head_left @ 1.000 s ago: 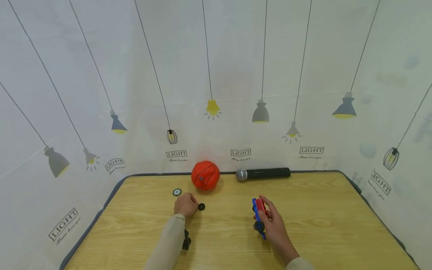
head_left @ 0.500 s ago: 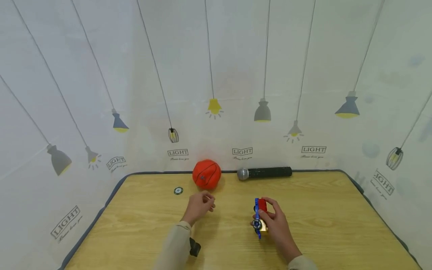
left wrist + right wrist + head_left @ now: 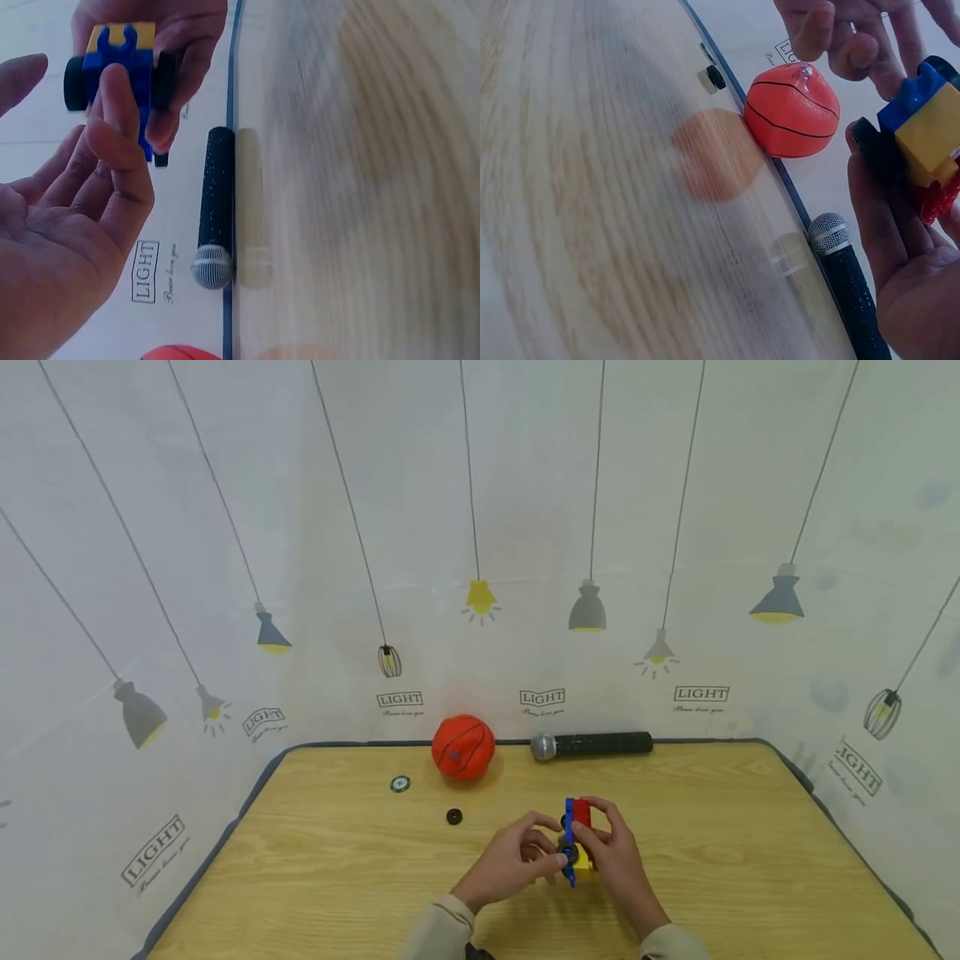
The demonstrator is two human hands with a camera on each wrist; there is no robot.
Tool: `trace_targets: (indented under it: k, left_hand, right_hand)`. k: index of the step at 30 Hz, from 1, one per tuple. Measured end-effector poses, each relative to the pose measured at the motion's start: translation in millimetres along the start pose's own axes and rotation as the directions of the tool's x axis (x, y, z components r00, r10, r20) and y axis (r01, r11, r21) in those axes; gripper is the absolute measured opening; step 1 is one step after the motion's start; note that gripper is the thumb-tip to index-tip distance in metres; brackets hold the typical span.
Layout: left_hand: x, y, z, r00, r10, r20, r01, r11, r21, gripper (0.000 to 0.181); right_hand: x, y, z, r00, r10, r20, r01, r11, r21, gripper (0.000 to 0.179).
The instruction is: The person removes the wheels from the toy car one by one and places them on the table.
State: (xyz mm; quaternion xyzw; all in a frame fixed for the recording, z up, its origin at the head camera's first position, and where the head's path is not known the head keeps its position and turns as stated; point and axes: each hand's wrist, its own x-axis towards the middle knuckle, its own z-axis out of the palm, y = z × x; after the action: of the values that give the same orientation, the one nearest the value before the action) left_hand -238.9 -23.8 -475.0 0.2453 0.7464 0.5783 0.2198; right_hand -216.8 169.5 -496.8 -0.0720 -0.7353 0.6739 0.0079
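Observation:
My right hand [image 3: 621, 867] holds a toy truck [image 3: 582, 812] with a blue chassis, red and yellow blocks and black wheels, just above the table. The thumb lies across its side. My left hand [image 3: 504, 862] is at the truck's left side, fingers loosely bent, its thumb tip right by a black wheel [image 3: 567, 853]. In the left wrist view, a left fingertip [image 3: 117, 88] overlaps the blue end of the truck [image 3: 139, 82]. The right wrist view shows the truck's yellow block [image 3: 932, 131] above the right palm, with the left fingers close beyond it.
A loose black toy wheel [image 3: 453, 817] and a poker chip [image 3: 400, 784] lie left of centre on the wooden table [image 3: 337, 868]. At the back edge are a red ball [image 3: 463, 747] with black lines and a microphone [image 3: 592, 744]. A printed white curtain [image 3: 517, 527] stands behind.
My left hand has moved from beside the loose black wheel, passing over it, rightward to the toy truck. The right hand keeps holding the truck, which has turned slightly.

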Motion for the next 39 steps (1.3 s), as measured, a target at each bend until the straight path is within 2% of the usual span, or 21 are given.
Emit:
trace_targets:
  k: [4,9,14,19,24,28,33,39]
  left_hand:
    - [-0.5,1.9,10.0,0.999,0.038,-0.015,-0.038,0.999,-0.01,0.034]
    - [-1.3,5.2,15.6,0.995,0.088,-0.041,-0.088,0.996,0.008,0.031]
    - [-1.1,4.5,17.2,0.994,0.096,-0.041,-0.094,0.994,0.051,0.022]
    - [-1.3,2.0,17.5,0.996,0.09,-0.017,-0.089,0.995,0.044,0.017]
    - [-0.4,-0.7,19.8,0.995,0.101,0.011,-0.101,0.994,0.034,0.017]
    - [-0.7,-2.8,22.2,0.994,0.104,0.016,-0.105,0.994,0.036,0.016]
    - [1.0,-2.0,25.1,0.993,0.115,0.034,-0.116,0.992,0.057,0.017]
    - [5.4,-1.7,28.8,0.989,0.124,0.078,-0.13,0.989,0.07,0.019]
  right_hand:
    - [0.7,1.7,0.1,1.0,-0.006,-0.008,0.006,1.0,-0.016,0.046]
    - [2.5,3.5,0.0,1.0,-0.022,0.019,0.022,1.0,-0.013,0.042]
    - [3.6,5.9,2.4,0.999,-0.033,0.014,0.033,0.999,-0.007,0.038]
    - [3.9,7.9,5.9,0.999,-0.04,-0.024,0.04,0.999,0.001,0.037]
    - [3.1,8.8,7.8,0.996,-0.061,-0.071,0.058,0.997,-0.047,0.036]
    - [3.8,9.8,7.0,0.994,-0.081,-0.069,0.076,0.995,-0.067,0.038]
    - [4.1,10.8,4.9,0.998,-0.068,-0.015,0.068,0.998,0.003,0.043]
    - [4.8,11.7,1.2,0.997,-0.032,0.077,0.018,0.984,0.178,0.05]
